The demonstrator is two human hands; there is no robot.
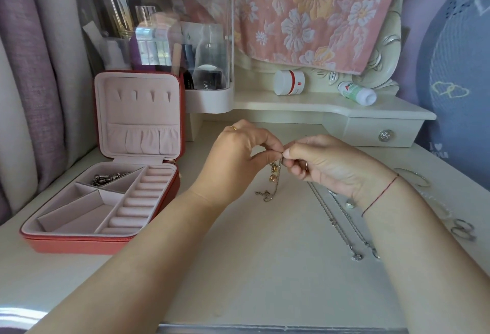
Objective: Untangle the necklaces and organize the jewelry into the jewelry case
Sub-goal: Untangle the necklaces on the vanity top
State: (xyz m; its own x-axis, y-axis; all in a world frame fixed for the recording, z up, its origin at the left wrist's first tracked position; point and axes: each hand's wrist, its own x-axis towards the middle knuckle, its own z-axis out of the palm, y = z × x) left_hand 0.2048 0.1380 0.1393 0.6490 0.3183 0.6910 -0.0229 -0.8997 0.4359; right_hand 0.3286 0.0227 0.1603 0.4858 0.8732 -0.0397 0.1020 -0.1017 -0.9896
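Head: hands (233,157) (327,166) fingertip-to-fingertip on necklace (274,173)

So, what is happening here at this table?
A person pinches a charm necklace with the left grip and the right grip, above the white table. The red jewelry case stands open at the left, one silver piece in a compartment. Silver chains and rings lie loose at the right.

A jewelry case (79,243) sits at the left of the table (252,267), a chain piece (108,178) in its rear compartment. At centre, the left hand (236,158) and right hand (326,166) pinch a charm necklace (274,174). Loose chains (342,222) lie to its right, possibly rings (462,230) beyond.
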